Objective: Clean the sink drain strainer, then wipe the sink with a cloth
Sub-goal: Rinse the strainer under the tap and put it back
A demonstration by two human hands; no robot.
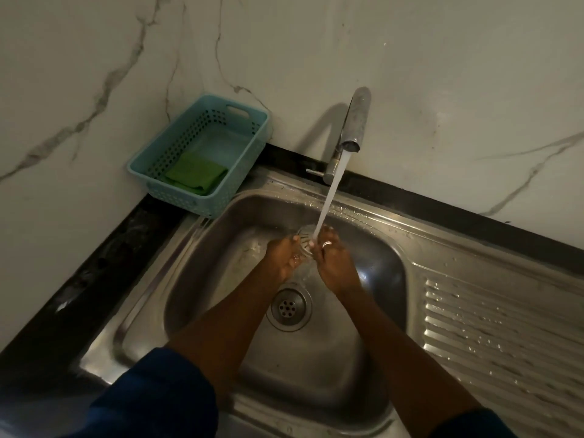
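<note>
Steel sink [316, 368], tap [354, 121] running. Your left hand [282, 256] and right hand [333, 260] pinch the strainer [304, 241], 12 o'clock of the drain [289, 308]; rotate it under the stream [329, 197].

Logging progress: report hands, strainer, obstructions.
Left hand and right hand grip drain strainer under faucet stream. Green cloth in teal basket, untouched. Nothing blocking.

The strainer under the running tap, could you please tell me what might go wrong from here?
1. The strainer is wet and held between the left hand and right hand in the water stream; it might slip and drop into the sink.
2. The drain below stands uncovered, so rinsed-off dirt could wash straight down it.
3. Water striking the strainer may splash out onto the sleeve.
</note>
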